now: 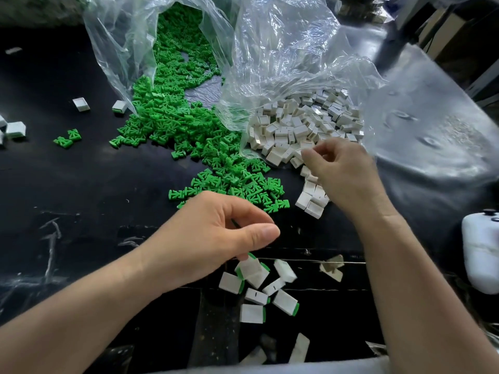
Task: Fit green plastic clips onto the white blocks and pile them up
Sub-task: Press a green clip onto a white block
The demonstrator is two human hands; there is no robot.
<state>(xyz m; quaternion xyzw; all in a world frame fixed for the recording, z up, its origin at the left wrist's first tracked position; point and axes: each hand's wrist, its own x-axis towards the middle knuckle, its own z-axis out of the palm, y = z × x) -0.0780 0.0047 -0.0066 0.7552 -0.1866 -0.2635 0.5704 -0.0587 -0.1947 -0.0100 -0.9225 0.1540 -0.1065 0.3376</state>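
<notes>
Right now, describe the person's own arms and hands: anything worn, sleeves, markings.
Both are bare. The left hand and the right hand wear no gloves, rings or wristbands. The one nail in plain view, the left thumbnail, is short and unpainted. The left forearm and the right forearm show no sleeve as far as the frame's edge, and no markings.

White container, black table
</notes>
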